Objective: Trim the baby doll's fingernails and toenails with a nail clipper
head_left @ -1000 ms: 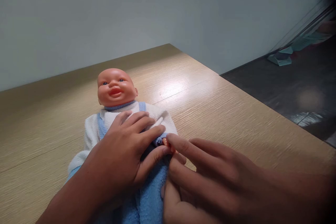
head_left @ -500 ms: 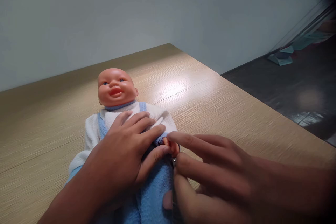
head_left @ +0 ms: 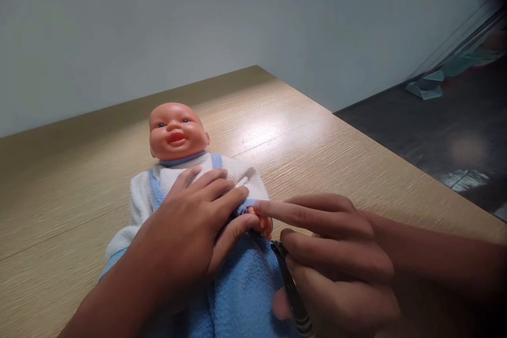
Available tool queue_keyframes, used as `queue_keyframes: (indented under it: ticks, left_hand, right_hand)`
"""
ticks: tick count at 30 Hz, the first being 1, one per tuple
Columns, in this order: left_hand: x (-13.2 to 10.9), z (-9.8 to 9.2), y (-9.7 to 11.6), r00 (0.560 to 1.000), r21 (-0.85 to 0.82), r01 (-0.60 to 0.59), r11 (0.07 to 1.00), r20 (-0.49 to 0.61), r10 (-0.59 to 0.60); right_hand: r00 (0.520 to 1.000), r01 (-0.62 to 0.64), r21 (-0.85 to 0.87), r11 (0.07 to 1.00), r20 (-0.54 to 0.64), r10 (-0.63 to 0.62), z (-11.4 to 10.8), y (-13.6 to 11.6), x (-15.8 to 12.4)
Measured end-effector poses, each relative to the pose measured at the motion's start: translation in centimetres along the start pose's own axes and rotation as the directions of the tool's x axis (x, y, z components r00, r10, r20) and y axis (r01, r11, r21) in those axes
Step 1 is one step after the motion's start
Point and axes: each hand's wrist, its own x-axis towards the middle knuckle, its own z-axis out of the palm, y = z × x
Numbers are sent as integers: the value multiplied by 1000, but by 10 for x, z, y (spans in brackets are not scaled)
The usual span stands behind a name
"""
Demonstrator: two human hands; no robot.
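Observation:
A baby doll (head_left: 178,134) lies on its back on the table, in a white top and fuzzy blue overalls. My left hand (head_left: 194,222) rests over its belly and holds it there, with the thumb and index finger on either side of the cuff by the doll's small hand (head_left: 265,224). Between the thumb and fingers of my right hand (head_left: 336,253) is a dark metal nail clipper (head_left: 292,293), its jaws just below the doll's fingertips and apart from them. My right index fingertip touches the doll's cuff. The doll's legs are partly hidden by my left arm.
The light wood table (head_left: 348,169) reaches back to a plain grey wall (head_left: 198,26). Past its right edge lies a dark shiny floor (head_left: 435,137), with some light-green items (head_left: 425,87) near the wall.
My right hand has drawn the nail clipper slightly down and right, away from the doll's fingers, showing more of the clipper. My left hand has hardly moved.

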Motion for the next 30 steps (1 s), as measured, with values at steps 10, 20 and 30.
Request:
queue_keyframes:
  ticks: [10,20,30]
  left_hand:
    - [-2,2,-1,999,26,-22,999,-26,22]
    - [-1,2,-1,1000,-19,3,1000,-5,-4]
    - [-1,0,0,1000,-23,19,1000,18,-18]
  right_hand:
    - [991,-10,103,995,-129,23,8,4,-6]
    - [985,4,80,997,-173,10,17,9,-8]
    - [970,119,171,978,-232,-77,17,11,-1]
